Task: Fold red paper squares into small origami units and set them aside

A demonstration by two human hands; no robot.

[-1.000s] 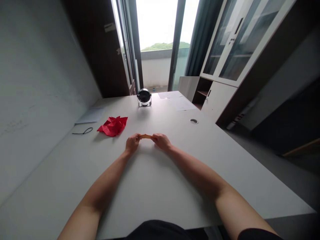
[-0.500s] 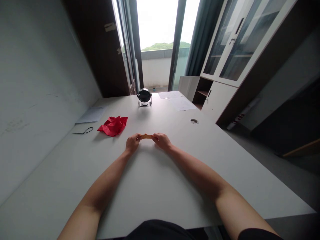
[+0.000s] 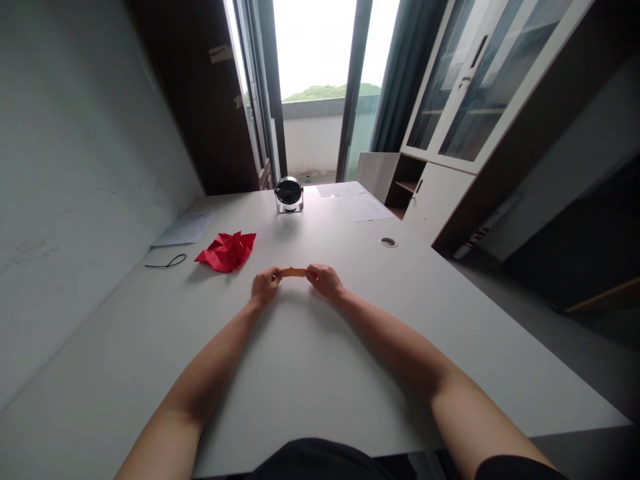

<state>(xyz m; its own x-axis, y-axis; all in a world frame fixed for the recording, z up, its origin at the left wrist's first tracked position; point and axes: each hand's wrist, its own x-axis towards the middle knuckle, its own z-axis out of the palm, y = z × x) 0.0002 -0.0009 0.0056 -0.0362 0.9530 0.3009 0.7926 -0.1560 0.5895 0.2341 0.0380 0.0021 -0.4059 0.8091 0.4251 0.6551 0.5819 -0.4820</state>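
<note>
A narrow orange strip [image 3: 294, 272], looking like folded paper, spans the gap between my two hands just above the table. My left hand [image 3: 265, 283] pinches its left end, and the fingers of my right hand [image 3: 324, 280] are closed on its right end. Both ends are hidden inside the fingers. To the left of my left hand lies a crumpled sheet of red paper [image 3: 228, 253], its creased points standing up from the tabletop.
The white table [image 3: 300, 373] meets a wall on the left. A black cable tie [image 3: 167, 263] and papers [image 3: 183, 230] lie there. A round black device on a metal stand [image 3: 289, 193] stands at the back, with more papers [image 3: 367, 207] and a cable hole [image 3: 388, 243] to the right.
My right hand has shifted very slightly, and a little more of the orange strip shows between my hands. The other things have stayed put.
</note>
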